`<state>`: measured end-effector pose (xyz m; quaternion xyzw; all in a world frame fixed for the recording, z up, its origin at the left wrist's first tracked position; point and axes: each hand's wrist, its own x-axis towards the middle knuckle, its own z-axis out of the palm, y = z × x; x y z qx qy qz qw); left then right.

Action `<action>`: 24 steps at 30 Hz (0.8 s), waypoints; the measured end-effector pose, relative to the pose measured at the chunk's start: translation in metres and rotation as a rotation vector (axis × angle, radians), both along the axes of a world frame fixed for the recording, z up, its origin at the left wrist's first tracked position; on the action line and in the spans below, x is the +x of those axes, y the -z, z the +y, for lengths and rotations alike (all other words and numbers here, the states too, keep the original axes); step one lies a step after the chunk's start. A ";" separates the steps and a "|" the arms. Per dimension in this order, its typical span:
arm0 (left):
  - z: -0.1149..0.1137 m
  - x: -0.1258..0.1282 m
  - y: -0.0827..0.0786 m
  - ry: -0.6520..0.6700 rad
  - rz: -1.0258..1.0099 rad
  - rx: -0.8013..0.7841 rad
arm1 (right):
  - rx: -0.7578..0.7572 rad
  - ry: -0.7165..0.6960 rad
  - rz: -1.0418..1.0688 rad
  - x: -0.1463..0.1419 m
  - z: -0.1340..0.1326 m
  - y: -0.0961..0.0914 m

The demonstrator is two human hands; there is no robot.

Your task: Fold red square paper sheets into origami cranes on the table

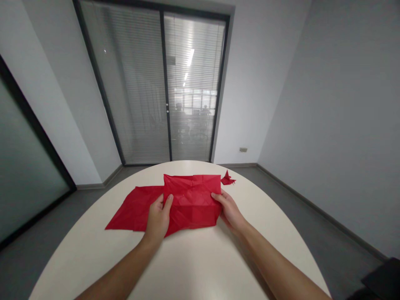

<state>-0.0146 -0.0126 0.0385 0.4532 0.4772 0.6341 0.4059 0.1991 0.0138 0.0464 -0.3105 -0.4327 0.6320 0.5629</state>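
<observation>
Creased red sheet (pixel 192 193) is up front over mid-desk (pixel 195 266); L hand (pixel 158 216) pinches its L side, R hand (pixel 231 210) its R side, thumbs on top. Step in hand looks like steadying the folded sheet; next move prob. calls for an even grip, both sides. 2nd red sheet (pixel 131 208) lies L, partly hidden; folded red figure (pixel 228 181) sits by far R corner. Room's nearside; curved far edge's closer.

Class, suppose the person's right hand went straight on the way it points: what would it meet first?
The right hand would probably meet the creased red paper sheet in its grip first, crossing toward the left; depth is hard to judge.
</observation>
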 end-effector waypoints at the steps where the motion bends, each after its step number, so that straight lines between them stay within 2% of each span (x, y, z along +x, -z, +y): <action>1: 0.000 0.000 0.000 0.012 0.016 0.009 | 0.003 -0.010 -0.012 0.000 0.000 0.000; 6: -0.001 0.000 0.002 0.078 0.017 -0.018 | 0.066 -0.083 -0.092 0.002 0.000 0.002; 12: -0.001 -0.003 -0.001 0.043 0.054 -0.027 | 0.142 -0.002 -0.102 0.010 0.004 0.004; 17: -0.001 -0.013 -0.016 0.219 0.019 -0.074 | 0.135 0.083 -0.106 0.018 0.008 0.003; 19: -0.002 -0.019 -0.023 0.307 0.069 -0.105 | 0.139 0.115 -0.118 0.023 0.008 0.002; 24: -0.003 -0.029 -0.045 0.266 0.323 -0.124 | 0.264 0.184 -0.237 0.034 0.007 0.002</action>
